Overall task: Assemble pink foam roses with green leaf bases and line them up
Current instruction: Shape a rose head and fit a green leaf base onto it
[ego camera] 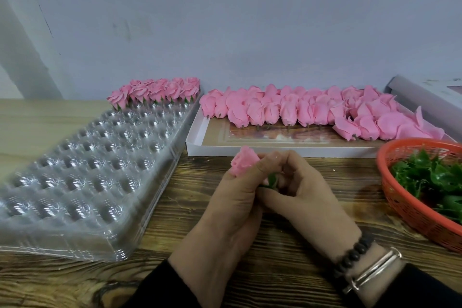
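At the centre of the frame, just below the white box, a pink foam rose (242,160) is gripped in the curled fingers of the left hand (231,204), its bloom pointing to the upper left and its base end toward the right hand (298,189). The long axis of the rose therefore runs slantwise between the two hands, bloom up-left and base down-right. A green leaf base (272,180) is pinched at that lower end by the fingers of the right hand; whether it is fully seated on the stem cannot be told, since the joint is hidden by the fingers.

The coming move is judged to turn on where the finished row lies: the assembled roses (156,92) stand at the upper left, along the far edge of the clear plastic tray (82,175), which puts them on the left hand's side and well apart from both hands. The next free cups would be reached up and leftward.

The petals look soft, matt and easily dented. The tray is glossy, thin and ribbed with round cups. The bare roses (300,110) lie with short stems toward the viewer in the shallow white cardboard box (197,144). Stiff, jagged green leaves (430,177) are heaped in a red mesh basket (400,197) at the right edge. The table (287,257) is of dark, heavily grained wood.
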